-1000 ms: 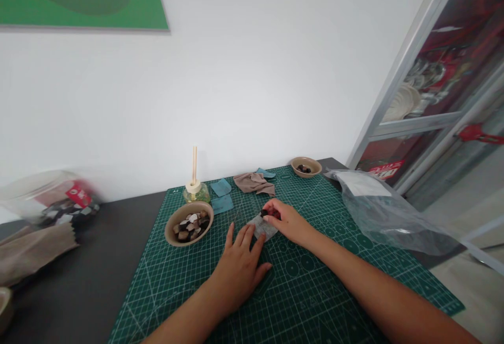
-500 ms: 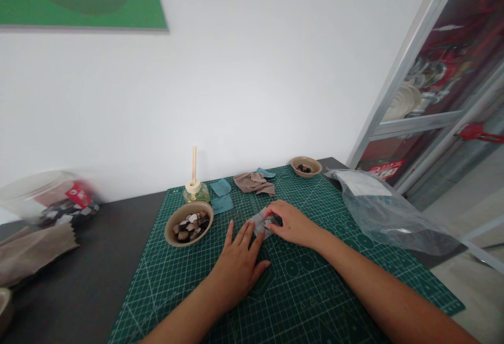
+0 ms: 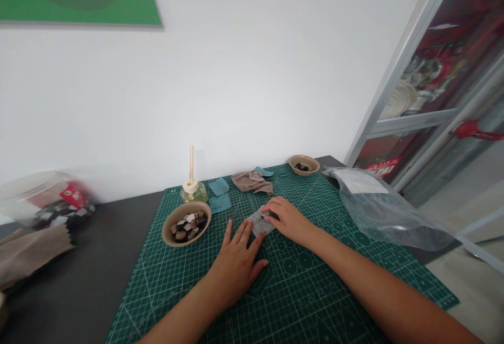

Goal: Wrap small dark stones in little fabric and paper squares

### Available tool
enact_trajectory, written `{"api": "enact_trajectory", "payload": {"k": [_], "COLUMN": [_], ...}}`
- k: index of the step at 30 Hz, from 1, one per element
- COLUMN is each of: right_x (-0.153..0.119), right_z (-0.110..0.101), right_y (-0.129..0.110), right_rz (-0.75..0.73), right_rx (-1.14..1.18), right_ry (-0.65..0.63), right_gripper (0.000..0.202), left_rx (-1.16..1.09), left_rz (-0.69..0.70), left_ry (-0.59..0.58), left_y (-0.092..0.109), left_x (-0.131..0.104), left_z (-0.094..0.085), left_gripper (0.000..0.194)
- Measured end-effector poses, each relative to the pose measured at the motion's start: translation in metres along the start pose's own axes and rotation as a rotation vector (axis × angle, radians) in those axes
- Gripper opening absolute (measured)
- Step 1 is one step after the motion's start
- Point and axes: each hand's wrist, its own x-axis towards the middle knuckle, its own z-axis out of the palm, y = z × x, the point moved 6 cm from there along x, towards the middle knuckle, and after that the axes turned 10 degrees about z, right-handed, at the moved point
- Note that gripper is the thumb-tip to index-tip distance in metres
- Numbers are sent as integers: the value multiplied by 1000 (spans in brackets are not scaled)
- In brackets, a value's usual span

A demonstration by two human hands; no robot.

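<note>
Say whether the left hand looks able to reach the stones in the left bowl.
Probably yes: the bowl is open, and only bare mat shows between it and the left hand. That hand would likely have to leave the gray cloth.

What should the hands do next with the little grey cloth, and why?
Maybe the left hand should press down gently. Its fingertips are at the left and near edges of the grey cloth, and the right hand is at the other side, so a tug there might slide it. I can't tell what the dark patch by the right fingers is.
</note>
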Motion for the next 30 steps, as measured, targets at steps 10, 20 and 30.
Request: {"api": "enact_trajectory", "payload": {"k": [10, 20, 30], "right_x": [0, -1, 0], "right_z": [2, 5, 0], "right_y": [-4, -6, -3], "right_rz": [-35, -57, 20], "right_rx": [17, 16, -67], "right_ry": [4, 3, 37], "right_gripper": [17, 19, 11], "left_rx": [-1, 5, 4], "left_rz": [-3, -4, -6], "left_ry": [-4, 19, 17], "left_y": [1, 0, 1], "left_x": [0, -1, -1], "left_z": [-2, 0, 0], "left_gripper": [51, 50, 50]}}
